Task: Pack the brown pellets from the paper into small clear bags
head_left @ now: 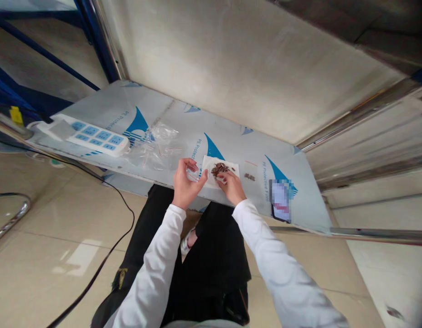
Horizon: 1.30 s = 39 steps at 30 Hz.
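A heap of small brown pieces (219,169), too small to name, lies on a sheet of white paper (208,162) at the front of the shelf. My right hand (232,186) reaches into the heap's near edge with its fingertips pinched together; whatever is between them is hidden. Just left of the paper, my left hand (186,184) is curled around what looks like a small clear plastic bag (194,173). To the right of the paper lies a small clear bag with several similar pieces (249,176) inside.
Loose clear plastic bags (159,146) are scattered on the film-covered shelf (224,132), left of my hands. A white power strip (98,136) lies farther left. A phone (280,200) rests near the right front edge. A black cable (129,214) hangs down to the floor.
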### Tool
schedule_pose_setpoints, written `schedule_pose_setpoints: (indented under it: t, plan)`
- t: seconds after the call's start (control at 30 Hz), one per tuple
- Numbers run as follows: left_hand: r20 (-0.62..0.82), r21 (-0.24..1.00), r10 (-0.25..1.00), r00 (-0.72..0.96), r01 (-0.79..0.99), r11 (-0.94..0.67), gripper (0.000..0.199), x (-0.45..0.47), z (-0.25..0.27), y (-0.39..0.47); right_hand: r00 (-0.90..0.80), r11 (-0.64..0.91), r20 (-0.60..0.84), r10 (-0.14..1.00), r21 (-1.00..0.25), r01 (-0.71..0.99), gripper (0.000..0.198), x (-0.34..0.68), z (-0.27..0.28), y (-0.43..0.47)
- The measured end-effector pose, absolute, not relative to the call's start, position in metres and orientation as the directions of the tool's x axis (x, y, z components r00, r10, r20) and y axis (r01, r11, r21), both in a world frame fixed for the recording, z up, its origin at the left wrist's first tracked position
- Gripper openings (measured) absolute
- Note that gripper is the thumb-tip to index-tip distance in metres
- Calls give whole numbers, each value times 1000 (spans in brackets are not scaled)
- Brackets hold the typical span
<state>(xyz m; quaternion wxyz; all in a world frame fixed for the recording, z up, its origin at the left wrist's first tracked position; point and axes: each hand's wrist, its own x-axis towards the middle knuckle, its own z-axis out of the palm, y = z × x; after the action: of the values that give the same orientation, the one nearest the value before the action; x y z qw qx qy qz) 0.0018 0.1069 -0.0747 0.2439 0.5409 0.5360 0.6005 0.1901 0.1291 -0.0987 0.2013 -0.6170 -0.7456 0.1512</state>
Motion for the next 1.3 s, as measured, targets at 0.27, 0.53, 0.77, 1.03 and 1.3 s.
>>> schedule_pose_setpoints:
  t: [0.27, 0.53, 0.77, 1.03, 1.3]
  plan:
    - [377, 908, 882, -281, 298, -294, 34, 5, -77, 107, -47, 121, 190, 981, -401, 908, 9, 183, -118, 131]
    - [367, 911, 888, -278, 299, -283, 34, 6, -79, 106, 34, 48, 185, 982, -422, 905, 13, 196, -109, 127]
    - [357, 913, 900, -248, 296, -281, 33, 10, -78, 105, 140, -71, 129, 982, -438, 896, 7, 186, -113, 131]
    - [389, 891, 900, -199, 331, -311, 31, 17, -74, 102, 185, -5, 219, 958, -634, 773, 16, 178, -62, 107]
    - [412, 888, 908, -75, 258, -381, 31, 40, -66, 93, -324, 387, 214, 922, -567, 727, 9, 151, 27, 88]
